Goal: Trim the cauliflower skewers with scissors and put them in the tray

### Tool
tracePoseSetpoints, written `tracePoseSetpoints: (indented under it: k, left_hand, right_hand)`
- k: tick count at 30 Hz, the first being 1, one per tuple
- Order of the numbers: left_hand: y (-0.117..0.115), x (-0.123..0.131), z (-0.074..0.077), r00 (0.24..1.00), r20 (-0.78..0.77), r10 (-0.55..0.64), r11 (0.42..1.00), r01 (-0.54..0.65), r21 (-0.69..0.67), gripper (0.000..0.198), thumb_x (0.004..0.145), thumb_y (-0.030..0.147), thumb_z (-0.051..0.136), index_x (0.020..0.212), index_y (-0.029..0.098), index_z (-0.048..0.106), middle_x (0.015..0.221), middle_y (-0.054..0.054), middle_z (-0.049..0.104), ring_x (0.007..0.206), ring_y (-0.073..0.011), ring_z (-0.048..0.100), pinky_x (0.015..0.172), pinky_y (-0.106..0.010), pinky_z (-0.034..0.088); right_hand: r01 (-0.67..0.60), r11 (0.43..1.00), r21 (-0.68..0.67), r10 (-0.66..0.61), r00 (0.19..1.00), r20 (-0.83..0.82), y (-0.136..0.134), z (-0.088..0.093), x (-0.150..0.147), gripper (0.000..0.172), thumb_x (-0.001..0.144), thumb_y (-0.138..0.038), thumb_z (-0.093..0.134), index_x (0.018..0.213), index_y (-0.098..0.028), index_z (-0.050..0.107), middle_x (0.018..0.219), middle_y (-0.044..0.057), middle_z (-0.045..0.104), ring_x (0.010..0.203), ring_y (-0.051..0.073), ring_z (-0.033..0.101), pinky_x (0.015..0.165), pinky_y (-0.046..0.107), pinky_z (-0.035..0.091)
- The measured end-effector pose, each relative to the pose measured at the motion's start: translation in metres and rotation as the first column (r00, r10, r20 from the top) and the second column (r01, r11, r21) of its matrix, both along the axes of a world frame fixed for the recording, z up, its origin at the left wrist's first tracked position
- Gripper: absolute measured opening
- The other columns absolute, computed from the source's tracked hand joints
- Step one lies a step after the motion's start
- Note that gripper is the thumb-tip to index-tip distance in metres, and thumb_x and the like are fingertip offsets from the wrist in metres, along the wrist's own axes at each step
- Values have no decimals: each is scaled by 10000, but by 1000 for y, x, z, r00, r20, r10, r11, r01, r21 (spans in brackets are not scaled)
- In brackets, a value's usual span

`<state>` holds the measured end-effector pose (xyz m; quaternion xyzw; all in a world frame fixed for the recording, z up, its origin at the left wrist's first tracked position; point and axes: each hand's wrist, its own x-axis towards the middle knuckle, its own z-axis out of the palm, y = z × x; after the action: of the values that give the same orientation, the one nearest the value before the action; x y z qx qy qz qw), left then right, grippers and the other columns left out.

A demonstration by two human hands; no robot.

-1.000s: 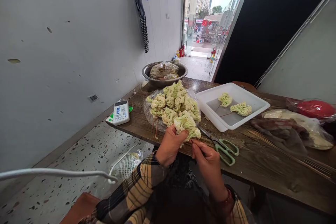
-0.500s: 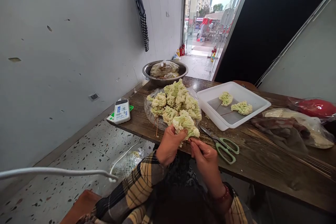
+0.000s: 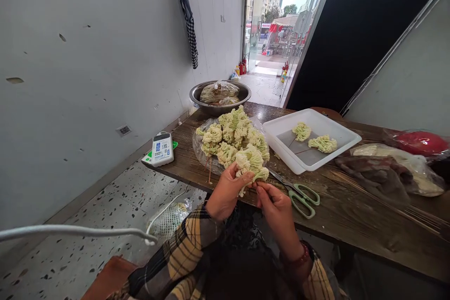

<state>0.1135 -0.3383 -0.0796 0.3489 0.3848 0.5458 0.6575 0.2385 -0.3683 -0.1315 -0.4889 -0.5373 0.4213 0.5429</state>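
Near the table's front edge, my left hand (image 3: 227,192) is closed around a pale cauliflower floret (image 3: 250,158), thumb across its stems. At the floret's lower right, my right hand (image 3: 276,204) pinches what looks like a thin skewer, mostly hidden by the fingers. Just beyond the hands, more cauliflower florets (image 3: 232,129) are heaped on a clear plastic bag (image 3: 199,147), with a few thin sticks poking out. Green-handled scissors (image 3: 304,199) lie right of my right hand. A white tray (image 3: 305,166) behind them holds two skewered florets (image 3: 322,144).
A metal basin (image 3: 197,98) with bagged goods stands at the table's far end. A white boxlike device (image 3: 162,150) sits at the left corner. Bundled skewers (image 3: 422,220), a dark cloth (image 3: 374,176) and a red bagged item (image 3: 420,143) lie at the right.
The held floret has turned slightly and shifted a little to the right in my left hand. My right fingers stay at its base. The whole view has moved slightly.
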Motion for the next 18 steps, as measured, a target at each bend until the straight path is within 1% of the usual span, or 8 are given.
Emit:
tracePoseSetpoints:
  k: [1, 2, 4, 6, 7, 10, 14, 18]
  left_hand:
    - [-1, 0, 0, 1000, -6, -10, 1000, 10, 22, 406, 650, 320, 814, 990, 169, 653, 865, -12, 673, 630, -75, 547, 620, -205, 444]
    - [-3, 1, 1, 1000, -14, -11, 999, 11, 54, 413, 657, 303, 812, 1012, 173, 646, 908, -17, 673, 667, -80, 563, 652, -204, 455]
    - [-6, 4, 0, 1000, -27, 10, 993, -7, 116, 460, 657, 260, 813, 1072, 180, 630, 1048, -48, 670, 859, -123, 612, 785, -221, 472]
    - [-8, 9, -2, 997, -33, 66, 988, -61, 142, 522, 636, 213, 820, 1114, 186, 613, 1158, -70, 650, 1061, -173, 589, 902, -244, 453]
    - [-8, 11, -3, 994, -31, 103, 986, -98, 135, 534, 629, 198, 820, 1119, 188, 607, 1172, -72, 646, 1099, -182, 578, 917, -248, 448]
    - [-8, 17, -3, 986, 15, 165, 983, -165, 79, 519, 630, 184, 805, 1105, 188, 594, 1136, -61, 657, 1023, -169, 609, 872, -247, 467]
    - [-6, 22, 1, 982, 113, 151, 988, -154, 11, 492, 626, 179, 789, 1070, 178, 577, 1062, -48, 677, 847, -132, 635, 756, -225, 479]
    - [-5, 26, 7, 972, 133, 195, 980, -187, -72, 480, 619, 186, 777, 1040, 190, 547, 924, -6, 682, 661, -87, 597, 635, -204, 459]
  right_hand:
    - [9, 1000, -5, -9, 1000, -9, 1, 1, 0, 299, 894, -402, 555, 908, -147, 711, 549, -47, 508, 527, 106, 468, 548, 247, 381]
    - [20, 1000, -11, -20, 1000, -18, 1, 1, 0, 300, 892, -408, 556, 897, -149, 706, 553, -46, 510, 524, 104, 462, 535, 244, 371]
    - [34, 999, -25, -35, 999, -34, 1, 2, 0, 302, 887, -420, 561, 888, -150, 696, 560, -43, 514, 520, 102, 454, 510, 238, 352]
    - [37, 999, -40, -39, 998, -49, 1, 4, -1, 308, 886, -428, 561, 904, -149, 692, 567, -41, 518, 515, 100, 448, 487, 232, 336]
    - [35, 998, -45, -38, 998, -54, 1, 5, -2, 311, 887, -430, 559, 915, -149, 690, 571, -40, 520, 508, 98, 444, 478, 230, 332]
    - [26, 998, -50, -29, 998, -62, 0, 8, -3, 313, 890, -433, 553, 917, -151, 686, 575, -41, 530, 475, 90, 437, 458, 225, 337]
    - [30, 999, -42, -34, 996, -87, 1, 9, -6, 301, 878, -436, 567, 879, -155, 674, 572, -41, 544, 452, 86, 445, 439, 218, 350]
    - [32, 999, -39, -37, 992, -119, 2, 8, -8, 285, 877, -432, 575, 851, -164, 667, 588, -40, 556, 462, 85, 458, 453, 219, 373]
